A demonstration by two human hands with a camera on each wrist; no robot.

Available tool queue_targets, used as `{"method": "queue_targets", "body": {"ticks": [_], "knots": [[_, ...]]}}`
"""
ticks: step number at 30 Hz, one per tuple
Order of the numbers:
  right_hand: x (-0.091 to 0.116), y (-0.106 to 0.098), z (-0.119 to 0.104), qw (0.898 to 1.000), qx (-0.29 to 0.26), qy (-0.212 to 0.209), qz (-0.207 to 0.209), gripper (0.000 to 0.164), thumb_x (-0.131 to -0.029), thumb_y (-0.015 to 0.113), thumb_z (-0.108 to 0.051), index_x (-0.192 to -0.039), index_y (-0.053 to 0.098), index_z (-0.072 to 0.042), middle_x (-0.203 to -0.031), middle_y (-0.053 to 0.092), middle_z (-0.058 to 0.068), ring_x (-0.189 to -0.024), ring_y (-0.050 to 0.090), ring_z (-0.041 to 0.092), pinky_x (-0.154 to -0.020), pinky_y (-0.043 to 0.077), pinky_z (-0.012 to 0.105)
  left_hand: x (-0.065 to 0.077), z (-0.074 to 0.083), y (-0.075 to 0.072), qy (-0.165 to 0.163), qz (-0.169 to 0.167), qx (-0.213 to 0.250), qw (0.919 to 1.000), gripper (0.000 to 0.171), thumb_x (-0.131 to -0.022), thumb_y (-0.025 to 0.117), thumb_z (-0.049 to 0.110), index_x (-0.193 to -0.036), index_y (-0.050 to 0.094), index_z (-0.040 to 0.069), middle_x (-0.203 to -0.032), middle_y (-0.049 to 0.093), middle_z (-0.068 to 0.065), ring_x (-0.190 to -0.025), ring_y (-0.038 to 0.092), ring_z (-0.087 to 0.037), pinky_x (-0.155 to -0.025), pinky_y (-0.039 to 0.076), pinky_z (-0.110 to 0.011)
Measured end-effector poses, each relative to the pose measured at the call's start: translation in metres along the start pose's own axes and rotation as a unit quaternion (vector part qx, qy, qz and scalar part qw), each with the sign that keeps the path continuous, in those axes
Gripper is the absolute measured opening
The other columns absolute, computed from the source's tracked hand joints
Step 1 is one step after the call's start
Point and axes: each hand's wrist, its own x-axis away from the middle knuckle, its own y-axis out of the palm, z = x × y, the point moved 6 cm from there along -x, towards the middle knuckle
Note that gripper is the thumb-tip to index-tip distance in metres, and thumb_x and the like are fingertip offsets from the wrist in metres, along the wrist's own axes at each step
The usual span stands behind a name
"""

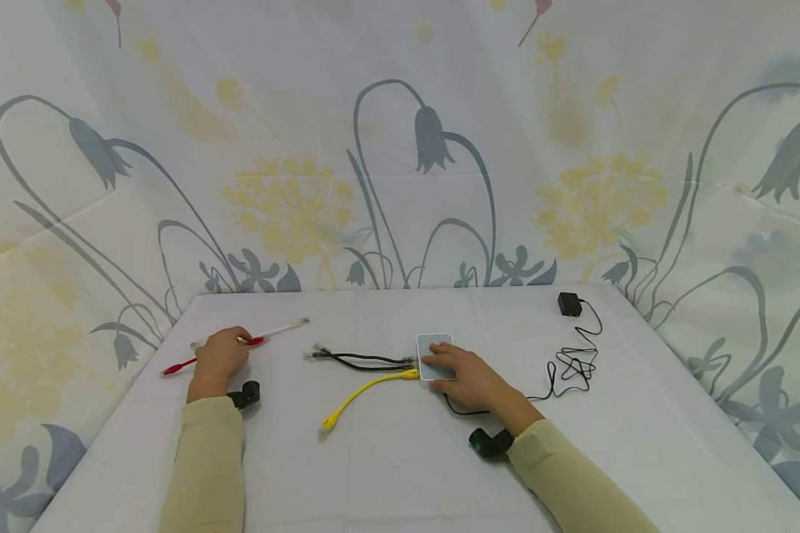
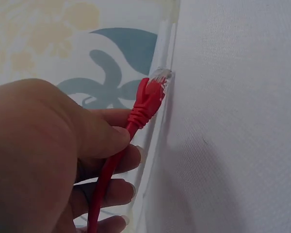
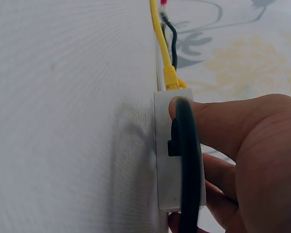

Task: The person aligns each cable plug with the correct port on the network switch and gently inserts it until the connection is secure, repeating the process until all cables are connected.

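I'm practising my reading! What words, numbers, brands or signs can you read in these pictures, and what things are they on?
There are none that can be read.
White box: no readable letters on the sides that show.
Black power adapter: too small to tell whether it has print.
Red cable and yellow cable: no readable print.
Backdrop: flowers, no readable words.

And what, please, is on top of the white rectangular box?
The person's right hand rests on the white box; some grey top shows, but the covered part cannot be seen.
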Motion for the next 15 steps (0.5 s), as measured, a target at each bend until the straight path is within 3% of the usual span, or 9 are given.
{"method": "queue_targets", "body": {"ticks": [5,15], "knots": [[-0.0006,0.0011,0.0014,1.0,0.004,-0.002,-0.001,0.048,-0.091,0.066,-0.033,-0.137,0.057,-0.021,-0.153,0.041,0.005,-0.144,0.033,0.029,-0.113,0.032,0.052,-0.0015,0.0009,0.0017,0.012,-0.002,0.003,0.9999,0.033,-0.094,0.044,0.014,-0.118,0.062,0.001,-0.118,0.061,-0.025,-0.11,0.053,-0.045,-0.085,0.037,-0.063],[-0.0013,0.0003,0.0009,1.0,-0.001,-0.005,-0.004,0.049,-0.091,0.067,-0.032,-0.138,0.056,-0.02,-0.153,0.041,0.005,-0.144,0.033,0.03,-0.113,0.032,0.052,0.0044,0.008,-0.0009,0.034,0.034,0.023,0.9986,0.024,-0.092,0.054,0.016,-0.108,0.066,0.002,-0.1,0.064,-0.02,-0.096,0.056,-0.038,-0.077,0.04,-0.052]]}}
